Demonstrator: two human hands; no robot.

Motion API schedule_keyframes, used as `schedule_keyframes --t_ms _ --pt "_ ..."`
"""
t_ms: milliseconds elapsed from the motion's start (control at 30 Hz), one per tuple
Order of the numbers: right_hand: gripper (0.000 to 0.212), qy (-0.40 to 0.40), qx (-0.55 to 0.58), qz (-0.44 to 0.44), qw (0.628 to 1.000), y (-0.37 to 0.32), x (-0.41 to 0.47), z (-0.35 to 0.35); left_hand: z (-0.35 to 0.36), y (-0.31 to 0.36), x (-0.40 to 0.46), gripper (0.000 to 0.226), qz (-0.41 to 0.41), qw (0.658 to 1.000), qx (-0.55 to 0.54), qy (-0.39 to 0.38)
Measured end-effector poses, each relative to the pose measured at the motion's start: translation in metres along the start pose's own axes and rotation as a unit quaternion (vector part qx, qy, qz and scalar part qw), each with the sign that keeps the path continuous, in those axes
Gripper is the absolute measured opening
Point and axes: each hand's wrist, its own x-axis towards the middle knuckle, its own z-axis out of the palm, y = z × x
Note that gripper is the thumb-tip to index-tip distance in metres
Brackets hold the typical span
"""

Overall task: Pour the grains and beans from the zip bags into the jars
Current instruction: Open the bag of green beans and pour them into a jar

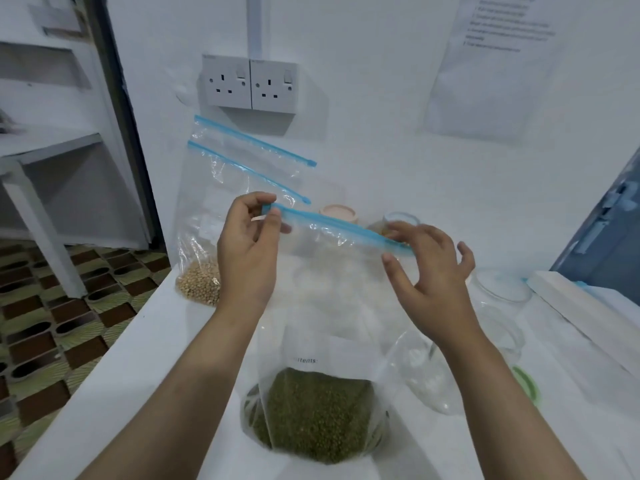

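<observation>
- Head view, looking down on a white tabletop [138, 341] set against a white wall; a clear zip bag of green beans [318, 407] stands upright near the tabletop's near edge, roughly midway between its left and right edges; the beans sit heaped in the bottom, the empty upper part rising toward the camera.
- The bag's long axis runs bottom to top; its blue zip strip [339, 225] crosses the top, sloping down from left to right; the mouth points up and away from the person.
- The left hand [247, 244] pinches the left end of the zip strip between thumb and fingers; the right hand [427, 268] has its fingertips at the right end of the strip, the other fingers spread loosely; whether it truly grips cannot be told.
- An empty glass jar [498, 313] stands just right of the bag toward the tabletop's right edge; a green lid [528, 384] lies nearer the person, beside it.
- Two more zip bags lean at the far left corner; the front one holds pale grains [199, 284]; two lidded jars sit by the far edge, partly hidden.
- Likely risks: the zip looks closed, so a sharp pull could jerk the bag and scatter beans; the limp plastic could fold while tipping and spill beans past the jar's mouth; the right arm could knock the jar.
</observation>
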Motion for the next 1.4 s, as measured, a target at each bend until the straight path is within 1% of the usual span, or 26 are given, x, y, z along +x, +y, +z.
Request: schedule_keyframes --t_ms 100,167,233,333,433,533,633,733,800,867,933,1000,1067,1133,1200,1267,1333,1400 --pt "0.029 -0.034 0.063 -0.084 0.994 -0.016 0.001 -0.009 0.003 0.017 -0.005 0.018 0.004 1.0 -0.008 -0.015" --pt "0.02 -0.063 0.054 -0.109 0.991 -0.023 0.003 -0.009 0.005 0.025 -0.008 0.017 0.009 0.999 -0.019 -0.024" --pt "0.019 -0.081 0.029 -0.112 0.99 -0.025 0.003 -0.007 0.005 0.028 -0.009 0.017 0.015 0.999 -0.025 -0.035" --pt "0.023 -0.057 0.016 -0.11 0.992 -0.024 0.003 -0.007 0.001 0.025 -0.013 0.02 0.037 0.997 -0.03 -0.058" --pt "0.02 -0.014 0.001 -0.097 0.995 -0.023 0.002 -0.005 -0.004 0.014 -0.023 0.035 0.043 0.996 -0.025 -0.08" --pt "0.021 0.012 -0.013 -0.091 0.996 -0.022 -0.003 -0.002 -0.009 -0.004 -0.046 0.049 0.029 0.993 0.004 -0.111" --pt "0.026 0.021 -0.017 -0.081 0.996 -0.023 -0.006 0.0 -0.015 -0.021 -0.078 0.056 0.012 0.99 0.063 -0.127" --pt "0.031 0.026 -0.015 -0.072 0.997 -0.025 -0.008 -0.001 -0.023 -0.036 -0.101 0.052 0.014 0.979 0.158 -0.13" --pt "0.033 0.026 -0.015 -0.074 0.997 -0.028 -0.009 -0.001 -0.026 -0.044 -0.108 0.046 -0.006 0.973 0.188 -0.133" --pt "0.038 0.018 -0.016 -0.074 0.997 -0.032 -0.01 -0.001 -0.028 -0.05 -0.11 0.044 -0.055 0.974 0.165 -0.146" --pt "0.042 0.015 -0.016 -0.077 0.997 -0.037 -0.01 -0.002 -0.03 -0.053 -0.107 0.043 -0.083 0.974 0.125 -0.17" --pt "0.039 0.013 -0.011 -0.083 0.996 -0.045 -0.008 -0.005 -0.035 -0.051 -0.099 0.041 -0.093 0.977 0.078 -0.176" --pt "0.032 0.017 -0.002 -0.092 0.996 -0.052 -0.005 -0.009 -0.038 -0.043 -0.086 0.038 -0.105 0.98 0.033 -0.168" --pt "0.027 0.033 0.008 -0.089 0.995 -0.058 -0.001 -0.015 -0.039 -0.033 -0.073 0.035 -0.08 0.982 0.021 -0.169" --pt "0.026 0.053 0.022 -0.077 0.995 -0.061 0.001 -0.022 -0.039 -0.023 -0.059 0.033 -0.031 0.984 0.037 -0.172" --pt "0.03 0.065 0.035 -0.066 0.995 -0.063 0.0 -0.026 -0.041 -0.012 -0.045 0.034 0.029 0.982 0.083 -0.168" --pt "0.037 0.062 0.046 -0.051 0.996 -0.062 -0.005 -0.025 -0.046 -0.001 -0.033 0.036 0.08 0.974 0.137 -0.161" --pt "0.043 0.052 0.056 -0.035 0.996 -0.06 -0.013 -0.018 -0.054 0.008 -0.024 0.038 0.129 0.964 0.17 -0.156"
